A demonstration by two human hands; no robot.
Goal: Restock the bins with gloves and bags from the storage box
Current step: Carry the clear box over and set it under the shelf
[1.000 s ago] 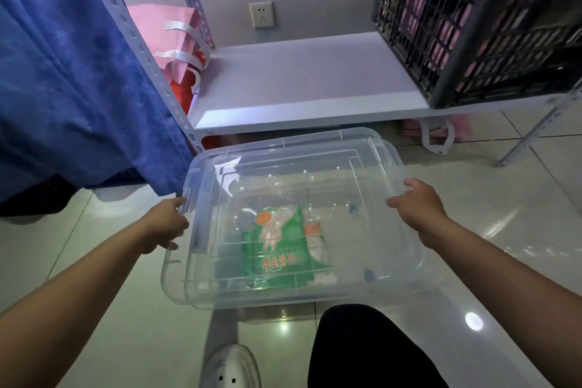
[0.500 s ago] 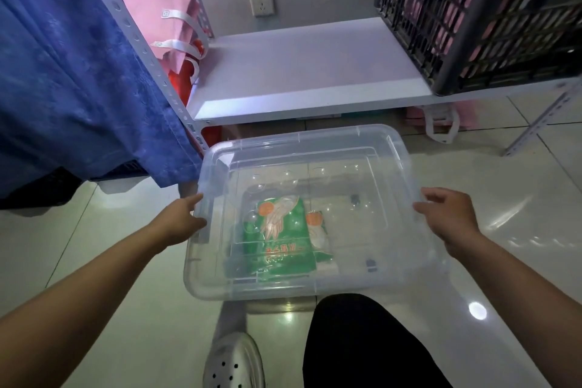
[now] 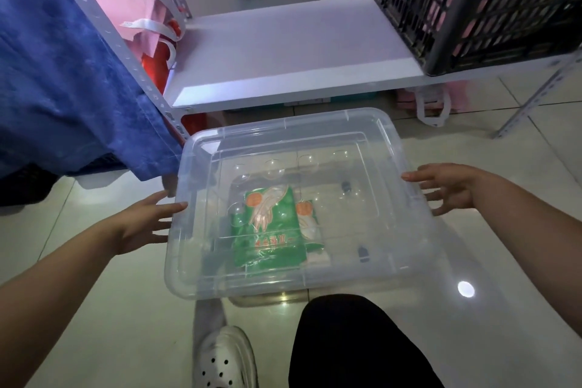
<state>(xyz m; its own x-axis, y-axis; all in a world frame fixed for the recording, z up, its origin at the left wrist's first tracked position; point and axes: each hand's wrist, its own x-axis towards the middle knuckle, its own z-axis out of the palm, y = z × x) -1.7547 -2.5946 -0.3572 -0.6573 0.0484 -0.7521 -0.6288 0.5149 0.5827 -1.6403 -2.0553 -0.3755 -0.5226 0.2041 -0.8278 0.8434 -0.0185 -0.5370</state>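
A clear plastic storage box (image 3: 406, 249) with its clear lid on sits on the tiled floor in front of me. Through the lid I see a green glove packet (image 3: 267, 230) with an orange print, and a paler packet (image 3: 310, 224) beside it on the right. My left hand (image 3: 146, 219) is at the box's left edge with fingers spread, fingertips at the rim. My right hand (image 3: 450, 189) hovers at the right edge, fingers spread, holding nothing.
A white shelf board (image 3: 283, 50) stands just beyond the box, with a black lattice crate (image 3: 472, 3) on its right end. Pink bags (image 3: 132, 3) sit at the left behind a perforated shelf post (image 3: 126, 53). Blue cloth (image 3: 63, 72) hangs at the left. My knee (image 3: 356, 343) and white shoe (image 3: 225, 359) are below.
Both hands have let go of the lidded box and opened, fingers now spread at its sides. The box has settled on the floor.
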